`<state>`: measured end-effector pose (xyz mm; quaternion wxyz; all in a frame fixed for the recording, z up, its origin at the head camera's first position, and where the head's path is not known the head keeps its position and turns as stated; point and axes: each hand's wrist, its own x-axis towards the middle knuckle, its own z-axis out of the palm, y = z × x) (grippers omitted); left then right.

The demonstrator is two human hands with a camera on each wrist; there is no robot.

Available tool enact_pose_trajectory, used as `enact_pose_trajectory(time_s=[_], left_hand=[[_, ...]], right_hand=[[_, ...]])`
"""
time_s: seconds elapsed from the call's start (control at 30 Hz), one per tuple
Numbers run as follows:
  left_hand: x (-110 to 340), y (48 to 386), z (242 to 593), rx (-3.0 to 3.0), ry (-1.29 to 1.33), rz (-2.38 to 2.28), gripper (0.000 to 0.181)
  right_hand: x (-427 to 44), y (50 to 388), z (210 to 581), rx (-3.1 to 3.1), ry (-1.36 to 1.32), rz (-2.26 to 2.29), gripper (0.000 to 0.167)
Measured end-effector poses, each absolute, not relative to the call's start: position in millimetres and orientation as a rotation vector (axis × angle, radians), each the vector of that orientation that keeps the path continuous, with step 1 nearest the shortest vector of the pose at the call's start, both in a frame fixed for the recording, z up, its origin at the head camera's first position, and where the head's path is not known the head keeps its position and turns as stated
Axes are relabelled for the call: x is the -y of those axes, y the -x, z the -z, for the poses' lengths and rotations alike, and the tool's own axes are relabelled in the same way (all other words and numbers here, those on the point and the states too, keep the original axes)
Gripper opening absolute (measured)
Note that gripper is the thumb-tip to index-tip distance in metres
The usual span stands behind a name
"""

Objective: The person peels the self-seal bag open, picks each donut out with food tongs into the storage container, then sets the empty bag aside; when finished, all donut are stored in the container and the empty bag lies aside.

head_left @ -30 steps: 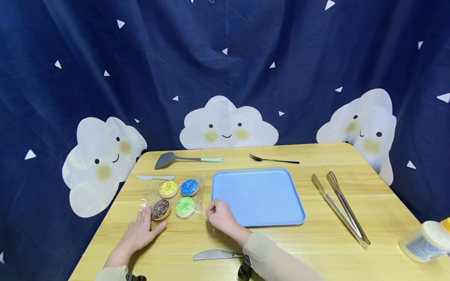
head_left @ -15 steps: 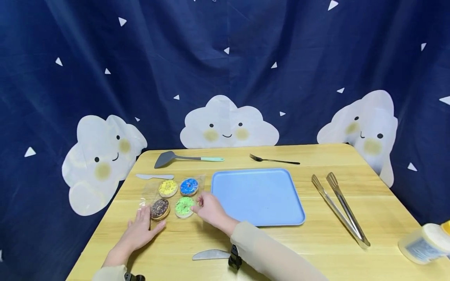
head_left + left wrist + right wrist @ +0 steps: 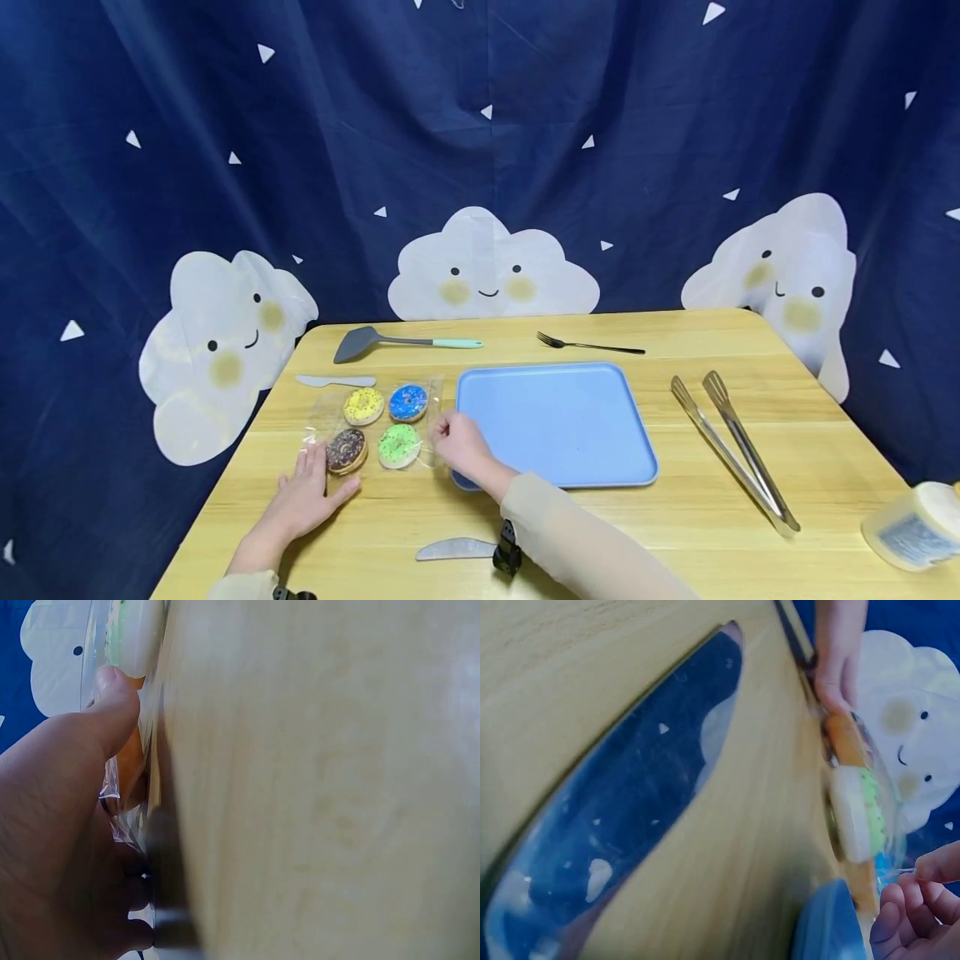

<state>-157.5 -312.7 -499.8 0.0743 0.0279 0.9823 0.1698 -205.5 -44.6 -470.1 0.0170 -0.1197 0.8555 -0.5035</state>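
A clear plastic bag (image 3: 434,392) lies left of centre. It holds a yellow donut (image 3: 363,407), a blue donut (image 3: 408,403), a chocolate donut (image 3: 347,451) and a green donut (image 3: 399,446), all sprinkled. My left hand (image 3: 300,500) rests on the bag's left edge with fingers extended, beside the chocolate donut. In the left wrist view its thumb (image 3: 116,709) points along the bag's near side. At the bag's right edge, my right hand (image 3: 467,450) pinches the film between thumb and curled fingers, as the right wrist view shows. That hand overlaps the tray's left edge in the head view.
A blue tray (image 3: 555,425) lies to the right of the bag. Metal tongs (image 3: 738,454) and a white bottle (image 3: 915,529) are farther right. Behind are a spatula (image 3: 405,341), a white knife (image 3: 335,382) and a fork (image 3: 592,345). A metal knife (image 3: 456,548) lies by my right forearm.
My right hand first moved left to the green donut, then drew back slightly right to the bag's edge, which it now pinches. My left hand has stayed in place.
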Motion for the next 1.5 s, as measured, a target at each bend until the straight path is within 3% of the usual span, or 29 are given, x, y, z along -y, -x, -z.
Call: enact_pose_trajectory(time_s=[0.4, 0.57, 0.8, 1.17, 1.37, 1.5], left_hand=[[317, 154, 497, -2.956, -0.07, -0.49, 0.105], [314, 156, 496, -2.969, -0.082, -0.495, 0.105], [311, 158, 497, -3.002, -0.086, -0.499, 0.105], [310, 156, 499, -2.987, -0.075, -0.509, 0.106], [309, 156, 501, -2.984, -0.072, -0.518, 0.106], [309, 157, 502, -2.992, -0.068, -0.521, 0.105]], right_hand=[[21, 210, 480, -2.554, 0.256, 1.662, 0.013], [16, 212, 477, -2.467, 0.25, 1.657, 0.004], [26, 226, 470, -2.565, 0.292, 1.528, 0.019], [52, 241, 475, -2.705, 0.288, 1.455, 0.016], [49, 246, 479, -2.752, 0.247, 1.43, 0.023], [42, 249, 481, -2.75, 0.206, 1.476, 0.019]])
